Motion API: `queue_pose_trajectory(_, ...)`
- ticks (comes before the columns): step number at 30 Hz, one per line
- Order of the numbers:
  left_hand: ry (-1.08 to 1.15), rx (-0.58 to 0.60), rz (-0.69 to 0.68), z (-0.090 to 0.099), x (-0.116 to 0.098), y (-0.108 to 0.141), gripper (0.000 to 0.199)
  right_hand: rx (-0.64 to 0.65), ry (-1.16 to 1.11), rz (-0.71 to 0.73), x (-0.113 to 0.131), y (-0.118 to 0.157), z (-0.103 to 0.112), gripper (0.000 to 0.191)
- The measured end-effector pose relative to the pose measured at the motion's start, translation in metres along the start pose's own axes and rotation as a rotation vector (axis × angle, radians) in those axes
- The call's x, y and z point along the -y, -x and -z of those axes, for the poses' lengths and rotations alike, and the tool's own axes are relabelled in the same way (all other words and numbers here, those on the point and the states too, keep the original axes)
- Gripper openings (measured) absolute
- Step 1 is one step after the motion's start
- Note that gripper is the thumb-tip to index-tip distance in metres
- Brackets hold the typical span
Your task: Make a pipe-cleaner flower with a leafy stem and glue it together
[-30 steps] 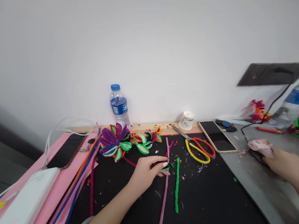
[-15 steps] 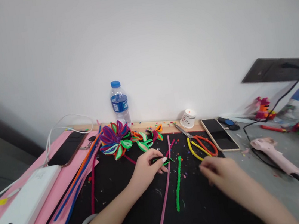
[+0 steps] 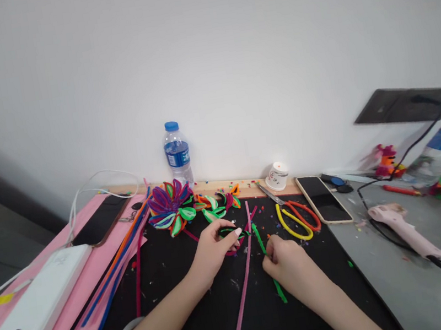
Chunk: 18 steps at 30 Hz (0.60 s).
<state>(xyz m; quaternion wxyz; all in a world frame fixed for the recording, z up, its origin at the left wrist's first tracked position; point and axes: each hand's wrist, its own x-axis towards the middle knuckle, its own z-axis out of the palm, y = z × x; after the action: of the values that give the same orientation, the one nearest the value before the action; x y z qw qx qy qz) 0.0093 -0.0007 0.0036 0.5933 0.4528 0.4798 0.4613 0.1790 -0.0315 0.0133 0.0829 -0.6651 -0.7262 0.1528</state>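
Observation:
My left hand (image 3: pixel 216 248) is closed in a pinch on a small pipe-cleaner petal (image 3: pixel 231 232) of black, green and magenta, partly hidden by the fingers. My right hand (image 3: pixel 286 259) has its fingers closed on a twisted green pipe cleaner (image 3: pixel 281 291), whose two ends show above and below the grip. Between the hands a long pink pipe cleaner (image 3: pixel 244 289) lies on the black mat (image 3: pixel 185 310). Behind my left hand are a multicoloured pipe-cleaner flower (image 3: pixel 172 206) and smaller looped petals (image 3: pixel 212 208).
Scissors (image 3: pixel 296 217) with yellow and orange handles lie beyond my right hand, near a phone (image 3: pixel 324 198) and a paper cup (image 3: pixel 276 176). A pink glue gun (image 3: pixel 406 230) is at right. On the left are a power bank (image 3: pixel 38 311), another phone (image 3: pixel 99 220) and loose pipe cleaners (image 3: pixel 115 271).
My right hand has moved left from beside the scissors and taken hold of the green pipe cleaner, which has tilted. My left hand stays nearly in place, still pinching the petal.

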Motion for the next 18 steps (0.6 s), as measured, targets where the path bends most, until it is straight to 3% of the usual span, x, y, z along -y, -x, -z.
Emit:
queue_pose_trajectory(3,0.104,0.004,0.047,-0.002,0.002,0.003,0.026,-0.117,-0.203,0.033,-0.006,-0.001,-0.002,0.006)
queue_pose_trajectory(5,0.193,0.030,0.075,-0.004,0.003,0.005,0.027,-0.131,-0.377,0.051,-0.007,0.001,-0.002,0.007)
queue_pose_trajectory(12,0.317,0.133,0.166,-0.012,0.000,0.016,0.024,-0.042,-0.786,0.062,-0.002,0.006,-0.007,0.004)
queue_pose_trajectory(18,0.303,0.120,0.175,-0.014,0.002,0.017,0.026,0.077,-1.023,-0.009,0.004,0.006,-0.007,0.009)
